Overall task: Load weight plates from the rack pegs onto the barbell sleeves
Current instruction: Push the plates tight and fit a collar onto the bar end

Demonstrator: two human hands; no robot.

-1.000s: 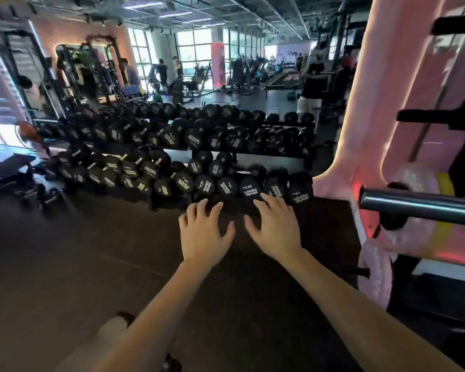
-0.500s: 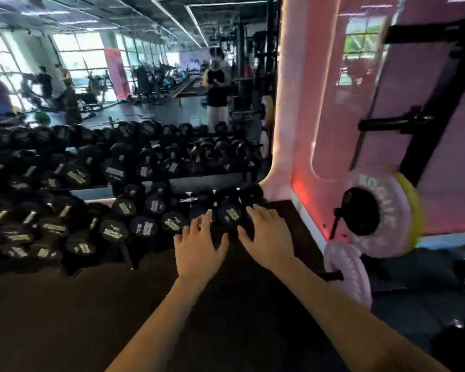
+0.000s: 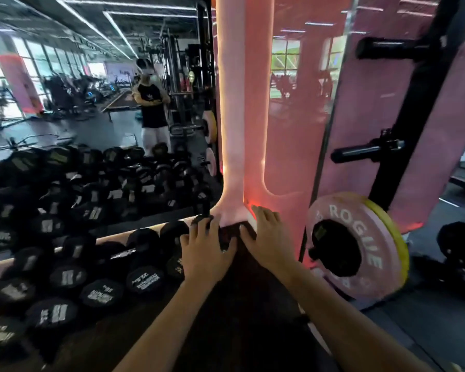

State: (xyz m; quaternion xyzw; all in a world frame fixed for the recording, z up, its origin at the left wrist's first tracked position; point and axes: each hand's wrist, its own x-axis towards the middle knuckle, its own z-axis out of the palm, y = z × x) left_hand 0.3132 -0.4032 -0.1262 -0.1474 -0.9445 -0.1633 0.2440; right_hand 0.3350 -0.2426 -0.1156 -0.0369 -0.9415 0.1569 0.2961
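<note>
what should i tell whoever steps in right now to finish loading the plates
Left hand: open, held out in front, holding nothing.
Right hand: open, held out beside it, holding nothing.
Plates: a pink plate sits on a low rack peg to the right, with a yellow plate behind it. Two upper pegs are bare.
Barbell: not in this view.
Done: nothing that shows; no plate is in hand.
Left: reach right, likely for the pink plate first, pull it off the peg, carry it to a barbell sleeve, then repeat for the other plates.
</note>
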